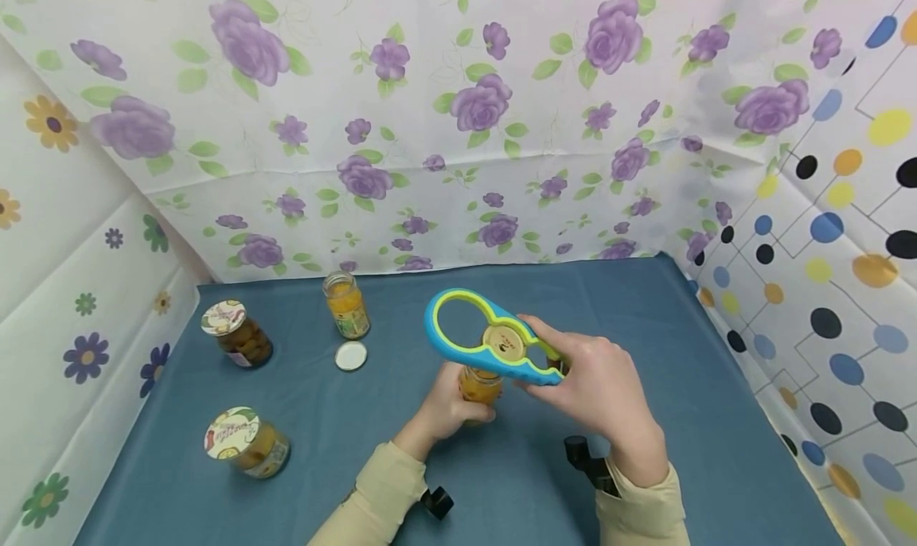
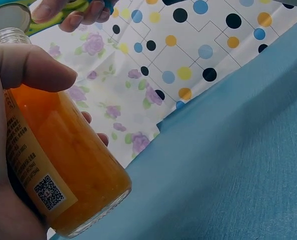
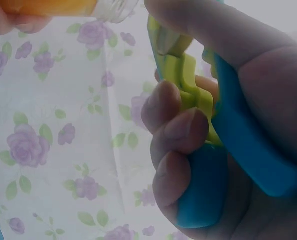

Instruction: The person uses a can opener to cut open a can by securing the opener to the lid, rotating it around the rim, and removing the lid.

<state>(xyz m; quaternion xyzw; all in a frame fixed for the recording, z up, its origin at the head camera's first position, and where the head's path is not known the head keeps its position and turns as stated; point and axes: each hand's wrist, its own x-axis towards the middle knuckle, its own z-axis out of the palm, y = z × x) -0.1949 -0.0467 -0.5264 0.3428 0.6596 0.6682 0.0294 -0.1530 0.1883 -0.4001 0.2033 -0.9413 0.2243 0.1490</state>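
My left hand (image 1: 451, 399) grips a glass jar (image 2: 73, 160) of orange contents with a label. The jar is tilted in the left wrist view, and its threaded glass mouth shows uncovered. My right hand (image 1: 598, 375) holds a blue and lime-green jar opener (image 1: 458, 355) by its handles, just above and right of the jar. A round gold lid (image 1: 505, 341) sits in the opener's middle opening; its pale underside shows in the left wrist view. In the right wrist view, curled fingers (image 3: 176, 132) wrap the opener, apart from the jar's mouth (image 3: 117, 10).
On the blue tabletop (image 1: 301, 419) stands an open jar of orange contents (image 1: 349, 307), with a white lid (image 1: 351, 356) lying in front. Two jars with patterned lids stand at left: a dark one (image 1: 247, 343) and a yellowish one (image 1: 265, 450). Printed cloth walls (image 1: 430, 132) enclose the table.
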